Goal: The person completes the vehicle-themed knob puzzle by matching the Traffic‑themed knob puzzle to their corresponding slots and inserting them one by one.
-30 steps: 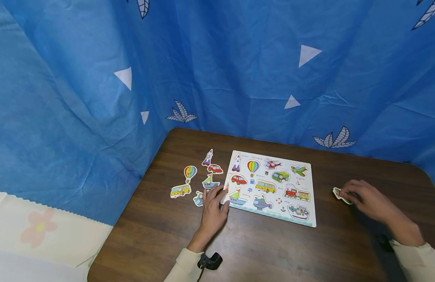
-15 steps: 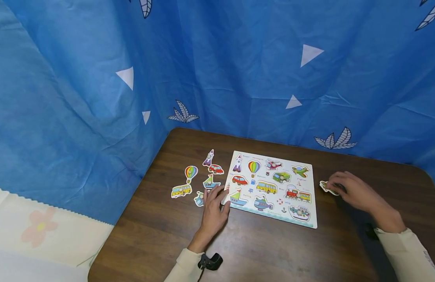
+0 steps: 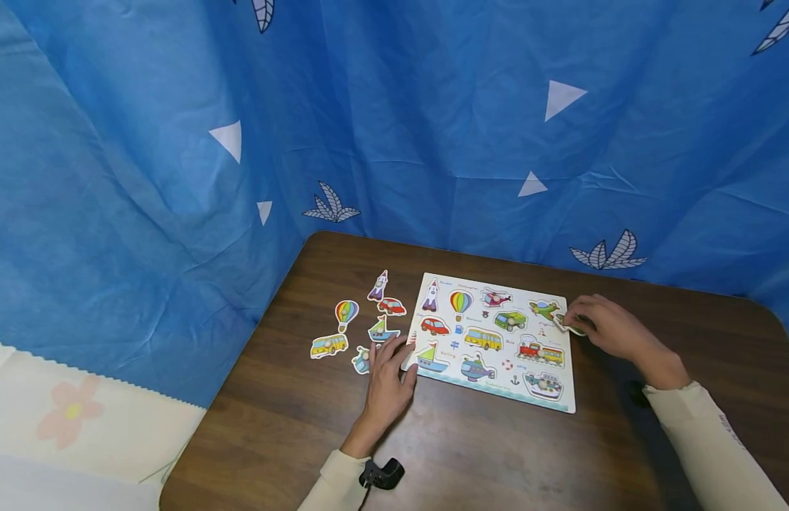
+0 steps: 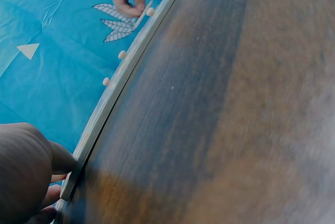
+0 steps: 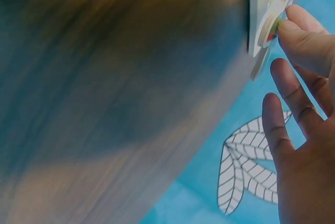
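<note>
Near the right edge of the white puzzle board [image 3: 533, 409], my right hand [image 3: 614, 333] pinches a flat puzzle piece [image 3: 576, 328] with green on it between thumb and fingertips. The piece is tilted over the board's edge beside the green plane picture [image 3: 544, 309]; the fingers hide part of it. In the right wrist view the other fingers of the right hand [image 5: 319, 145] extend away from the piece. My left hand [image 3: 388, 390] rests at the board's lower left corner, fingers loosely spread and touching its edge. The left wrist view shows the left hand [image 4: 26, 171] against the board's side [image 4: 112, 96].
Left of the board lie loose pieces: a rocket [image 3: 378, 286], a red car [image 3: 391, 306], a balloon [image 3: 346, 314], a sailboat [image 3: 383, 329], a bus [image 3: 329, 345] and a blue piece [image 3: 361, 360] partly behind the left hand. A blue curtain [image 3: 400, 128] hangs behind the brown table [image 3: 483, 454].
My right hand has carried the puzzle piece leftward across the table to the board's right edge. The left hand and the loose pieces stay where they were.
</note>
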The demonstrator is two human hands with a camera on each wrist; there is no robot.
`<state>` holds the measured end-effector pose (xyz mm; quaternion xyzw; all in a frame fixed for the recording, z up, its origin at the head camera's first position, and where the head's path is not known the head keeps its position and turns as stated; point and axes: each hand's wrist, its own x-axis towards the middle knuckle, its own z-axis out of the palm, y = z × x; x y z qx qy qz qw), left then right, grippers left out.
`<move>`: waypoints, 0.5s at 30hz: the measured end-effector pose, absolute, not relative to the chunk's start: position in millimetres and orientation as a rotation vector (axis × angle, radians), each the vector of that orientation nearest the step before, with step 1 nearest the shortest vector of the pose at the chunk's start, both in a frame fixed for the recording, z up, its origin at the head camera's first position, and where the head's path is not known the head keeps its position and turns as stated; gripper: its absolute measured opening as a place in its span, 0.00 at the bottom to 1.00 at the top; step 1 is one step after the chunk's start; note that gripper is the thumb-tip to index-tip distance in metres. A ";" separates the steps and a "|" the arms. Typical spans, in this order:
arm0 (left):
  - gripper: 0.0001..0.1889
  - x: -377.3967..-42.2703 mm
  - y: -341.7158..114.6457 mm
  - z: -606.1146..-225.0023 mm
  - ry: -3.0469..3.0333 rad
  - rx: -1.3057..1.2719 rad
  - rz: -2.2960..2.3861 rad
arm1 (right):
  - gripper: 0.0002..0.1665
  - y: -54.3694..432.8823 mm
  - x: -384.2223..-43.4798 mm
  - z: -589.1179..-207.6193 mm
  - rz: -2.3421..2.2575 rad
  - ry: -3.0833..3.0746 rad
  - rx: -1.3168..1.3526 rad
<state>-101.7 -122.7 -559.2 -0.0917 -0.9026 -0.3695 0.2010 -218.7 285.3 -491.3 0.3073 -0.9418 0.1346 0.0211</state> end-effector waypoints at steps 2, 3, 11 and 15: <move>0.20 -101.8 -122.3 -559.4 -2.524 -0.253 -1.037 | 0.11 281.1 -223.4 -491.0 0.438 -2.920 0.970; 0.20 -101.9 -122.1 -559.5 -2.520 -0.254 -1.037 | 0.11 278.9 -225.7 -490.6 0.449 -2.926 0.975; 0.20 -102.0 -122.0 -558.8 -2.495 -0.266 -1.017 | 0.09 263.6 -239.1 -489.4 0.458 -2.982 0.946; 0.20 -101.9 -122.0 -558.9 -2.492 -0.267 -1.002 | 0.09 259.3 -242.6 -493.5 0.469 -2.990 0.938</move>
